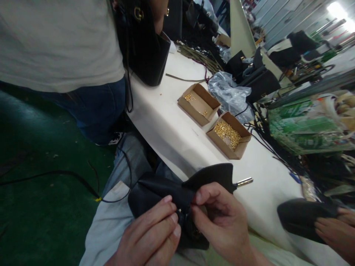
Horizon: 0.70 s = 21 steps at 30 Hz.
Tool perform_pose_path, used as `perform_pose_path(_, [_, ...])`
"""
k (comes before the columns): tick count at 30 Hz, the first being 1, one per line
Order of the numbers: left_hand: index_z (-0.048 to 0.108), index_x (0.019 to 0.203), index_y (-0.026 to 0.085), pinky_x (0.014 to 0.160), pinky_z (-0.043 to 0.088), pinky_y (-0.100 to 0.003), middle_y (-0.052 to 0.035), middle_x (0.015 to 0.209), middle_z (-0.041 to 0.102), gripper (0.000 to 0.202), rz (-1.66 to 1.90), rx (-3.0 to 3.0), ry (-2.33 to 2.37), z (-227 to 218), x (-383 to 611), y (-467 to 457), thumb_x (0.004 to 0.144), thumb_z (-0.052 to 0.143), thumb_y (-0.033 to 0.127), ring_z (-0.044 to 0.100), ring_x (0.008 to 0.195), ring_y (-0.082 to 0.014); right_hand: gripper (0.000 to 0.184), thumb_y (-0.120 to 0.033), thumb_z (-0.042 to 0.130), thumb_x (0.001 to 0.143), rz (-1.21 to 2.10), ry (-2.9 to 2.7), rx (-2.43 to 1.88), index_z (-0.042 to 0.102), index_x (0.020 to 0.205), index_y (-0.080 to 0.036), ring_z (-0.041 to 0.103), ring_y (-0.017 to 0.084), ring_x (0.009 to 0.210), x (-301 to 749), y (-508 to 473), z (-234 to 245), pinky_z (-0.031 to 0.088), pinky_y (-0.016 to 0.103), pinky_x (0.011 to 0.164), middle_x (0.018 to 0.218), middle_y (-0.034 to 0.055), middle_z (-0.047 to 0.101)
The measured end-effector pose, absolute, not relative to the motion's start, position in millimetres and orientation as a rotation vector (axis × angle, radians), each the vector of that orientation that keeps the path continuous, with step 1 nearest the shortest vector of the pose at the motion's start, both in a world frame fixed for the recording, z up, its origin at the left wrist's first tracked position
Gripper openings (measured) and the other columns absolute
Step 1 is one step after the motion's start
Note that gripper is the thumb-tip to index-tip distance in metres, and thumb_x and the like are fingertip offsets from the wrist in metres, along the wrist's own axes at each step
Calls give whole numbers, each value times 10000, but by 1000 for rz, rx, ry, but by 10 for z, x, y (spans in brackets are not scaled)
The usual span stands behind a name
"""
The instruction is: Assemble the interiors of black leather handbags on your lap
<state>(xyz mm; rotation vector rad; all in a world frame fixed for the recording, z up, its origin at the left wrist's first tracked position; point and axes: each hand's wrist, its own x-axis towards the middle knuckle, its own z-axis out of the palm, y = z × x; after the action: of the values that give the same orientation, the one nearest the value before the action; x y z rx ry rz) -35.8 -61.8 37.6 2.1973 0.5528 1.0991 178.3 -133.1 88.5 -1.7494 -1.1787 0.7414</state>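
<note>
A black leather piece (pixel 155 190) lies in my lap at the table's near edge, folded and bunched. My left hand (pixel 151 234) pinches its lower fold with closed fingers. My right hand (pixel 222 221) grips the same piece from the right, fingers curled and thumb pressed near a small metal fitting between my hands. A metal-tipped tool (pixel 244 181) pokes out past the upper flap of the leather.
Two open cardboard boxes (pixel 198 105) (pixel 229 136) with small gold hardware sit on the white table (pixel 166 125). Crumpled plastic (pixel 230 94) and black bags lie behind them. A person in a grey shirt (pixel 55 40) stands at left. Another person's hand (pixel 337 231) holds black leather at lower right.
</note>
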Motion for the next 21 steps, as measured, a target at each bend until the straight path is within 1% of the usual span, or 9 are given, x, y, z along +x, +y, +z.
perform_pose_path(4, [748, 1270, 209, 1105, 699, -329, -28, 1234, 847, 255, 1082, 2186, 530, 315, -337, -649, 1074, 675, 64, 793, 1296, -221, 276, -40, 761, 885, 638, -1303, -1728, 686, 1020, -268, 723, 141, 681, 1805, -1363, 885, 573, 211, 624, 857, -7, 734])
perform_pose_path(6, [747, 1290, 215, 1103, 697, -328, -33, 1259, 842, 279, 1094, 2184, 532, 280, -328, -666, 1066, 686, 61, 800, 1281, -224, 320, -17, 760, 872, 589, -1365, -1700, 678, 1036, -280, 756, 148, 718, 1820, -1345, 907, 604, 210, 653, 879, -10, 754])
perform_pose_path(10, [748, 1321, 228, 1090, 704, -345, -41, 1282, 838, 311, 1117, 2182, 524, 264, -332, -665, 1056, 700, 72, 817, 1245, -234, 354, -4, 749, 868, 507, -1483, -1682, 663, 1044, -298, 778, 146, 670, 1837, -1262, 970, 628, 214, 648, 857, -31, 793])
perform_pose_path(14, [753, 1296, 207, 1092, 701, -338, -49, 1275, 839, 279, 1080, 2219, 509, 258, -328, -628, 1059, 689, 74, 802, 1279, -235, 349, 1, 729, 874, 487, -1560, -1650, 671, 1027, -307, 814, 183, 685, 1830, -1198, 1022, 657, 247, 648, 820, -24, 808])
perform_pose_path(17, [756, 1305, 233, 1097, 689, -313, -37, 1260, 841, 277, 1230, 2191, 475, 160, -274, -634, 1071, 676, 108, 830, 1202, -201, 326, -10, 724, 892, 493, -1561, -1632, 678, 1011, -311, 818, 212, 683, 1817, -1176, 1065, 657, 271, 608, 765, -9, 791])
perform_pose_path(19, [750, 1335, 255, 1070, 697, -292, -30, 1252, 840, 302, 1319, 2147, 492, 61, -236, -679, 1074, 669, 127, 849, 1130, -184, 334, -3, 715, 894, 507, -1573, -1616, 671, 1010, -314, 816, 214, 679, 1817, -1163, 1098, 653, 275, 602, 762, -3, 792])
perform_pose_path(21, [731, 1387, 274, 1024, 716, -279, -27, 1242, 840, 332, 1285, 2110, 571, -27, -217, -752, 1072, 692, 176, 862, 1068, -181, 362, 14, 698, 891, 547, -1610, -1572, 650, 1031, -317, 801, 197, 663, 1827, -1151, 1128, 645, 267, 612, 789, -3, 802])
